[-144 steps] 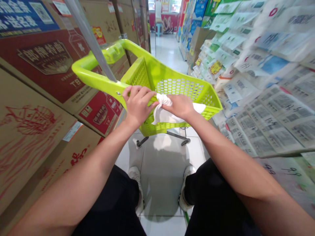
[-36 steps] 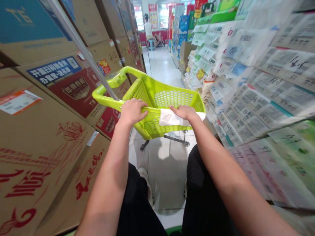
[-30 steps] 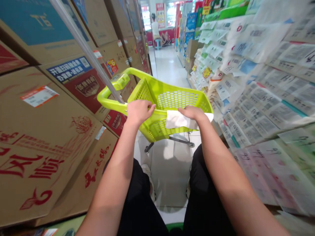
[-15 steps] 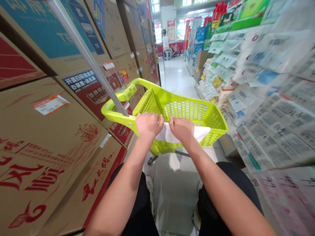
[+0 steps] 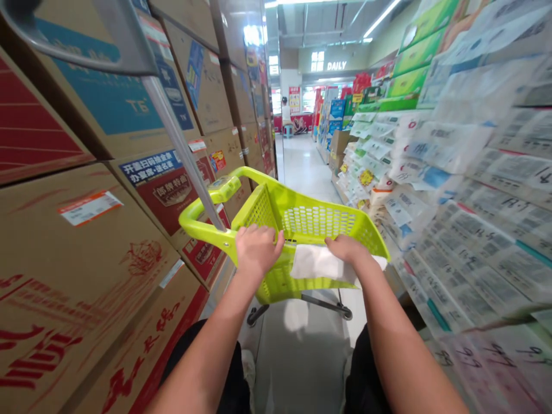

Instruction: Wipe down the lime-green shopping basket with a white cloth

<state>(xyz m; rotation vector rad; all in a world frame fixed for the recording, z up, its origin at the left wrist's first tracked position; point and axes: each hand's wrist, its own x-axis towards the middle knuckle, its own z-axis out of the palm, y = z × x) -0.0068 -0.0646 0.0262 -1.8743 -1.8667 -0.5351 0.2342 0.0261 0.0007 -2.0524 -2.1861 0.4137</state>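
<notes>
A lime-green plastic shopping cart (image 5: 276, 284) with perforated walls stands crosswise in front of my knees. My left hand (image 5: 257, 248) is closed over the near rim, beside the cart's handle end. On the same rim, further right, my right hand (image 5: 348, 250) presses a white cloth (image 5: 313, 263) with its fingers curled over the edge. The cloth drapes down the outer side of the basket, partly hidden by the right hand and wrist. From the cart's handle frame a grey metal pole (image 5: 185, 144) rises to the upper left.
Stacked cardboard cartons (image 5: 77, 247) form a wall close on the left. Packs of tissue paper (image 5: 487, 230) are piled along the right. Between them a pale tiled aisle (image 5: 302, 167) runs back to a person (image 5: 285, 112) on a blue stool.
My right hand has moved right along the rim, away from my left hand, uncovering more of the cloth. My left hand stays on the rim. The view has tilted up.
</notes>
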